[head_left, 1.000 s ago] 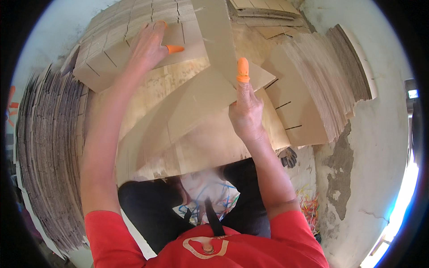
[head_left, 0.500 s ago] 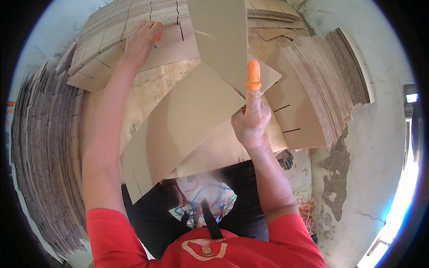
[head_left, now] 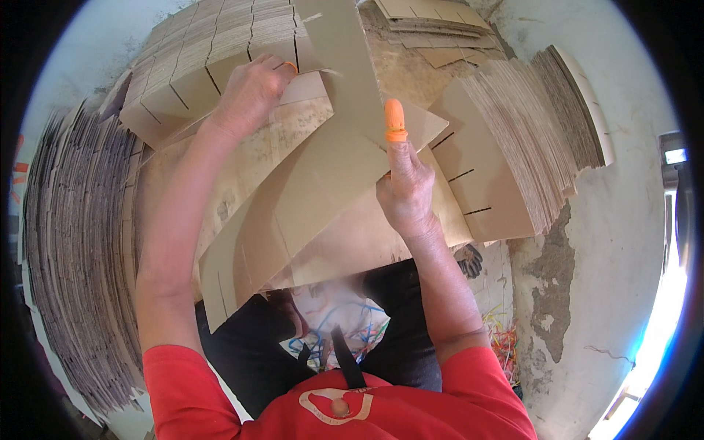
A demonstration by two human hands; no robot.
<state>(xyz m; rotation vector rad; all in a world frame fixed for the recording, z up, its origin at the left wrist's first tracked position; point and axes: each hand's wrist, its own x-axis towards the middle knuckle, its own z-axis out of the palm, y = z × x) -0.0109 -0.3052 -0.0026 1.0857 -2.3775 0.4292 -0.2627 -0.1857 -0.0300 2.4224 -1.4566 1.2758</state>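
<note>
My right hand [head_left: 405, 192], an orange cover on its raised thumb, grips crossed cardboard sheets where they overlap. One long sheet [head_left: 337, 66] stretches away from me; another broad sheet [head_left: 293, 198] slants down to the left over my lap. Its fingers are mostly hidden behind the cardboard. At the far left, my left hand [head_left: 257, 88] has its fingers curled over a cardboard sheet [head_left: 304, 89], in front of a stack of slotted cardboard [head_left: 183, 88]. Orange shows on one of its fingertips.
Tall cardboard stacks stand at the left [head_left: 77, 242] and right [head_left: 513, 147], with flat slotted pieces [head_left: 440, 26] at the back. Under the sheets lies a wooden board [head_left: 249, 158]. Colourful strips [head_left: 352, 323] litter the floor between my legs. A peeling wall [head_left: 601, 279] rises on the right.
My left hand has moved right and nearer with its sheet, away from the slotted stack. My right hand and the crossed sheets have shifted slightly left.
</note>
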